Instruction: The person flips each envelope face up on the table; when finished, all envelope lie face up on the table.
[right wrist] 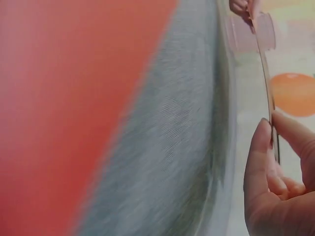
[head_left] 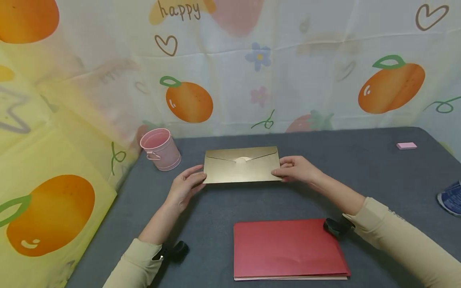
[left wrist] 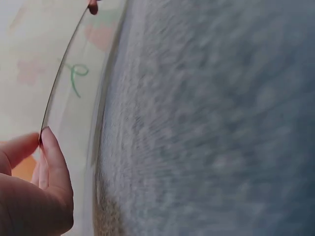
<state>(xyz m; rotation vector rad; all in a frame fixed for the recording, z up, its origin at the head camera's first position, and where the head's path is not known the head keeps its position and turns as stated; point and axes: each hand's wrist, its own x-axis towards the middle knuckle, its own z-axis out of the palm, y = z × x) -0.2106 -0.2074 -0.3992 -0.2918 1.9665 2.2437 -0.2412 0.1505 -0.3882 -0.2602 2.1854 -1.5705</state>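
A gold envelope [head_left: 237,172] with a pointed flap and a pale round seal is held up flat between both hands, flap side towards the head camera. My left hand [head_left: 185,186] pinches its left edge between thumb and fingers. At the opposite short edge, my right hand [head_left: 297,169] pinches it the same way. Both wrist views show the envelope [left wrist: 61,64] edge-on as a thin, slightly bowed line, raised above the table. In the right wrist view, the thumb and fingers of the right hand [right wrist: 280,182] meet on that edge.
A red folder [head_left: 288,250] with pale sheets under it lies near the front of the grey table [head_left: 209,232]. The pink bucket [head_left: 162,150] stands at the back left. A pink block [head_left: 407,146] lies at the far right, with a blue shoe-like item [head_left: 451,198] nearer the right edge.
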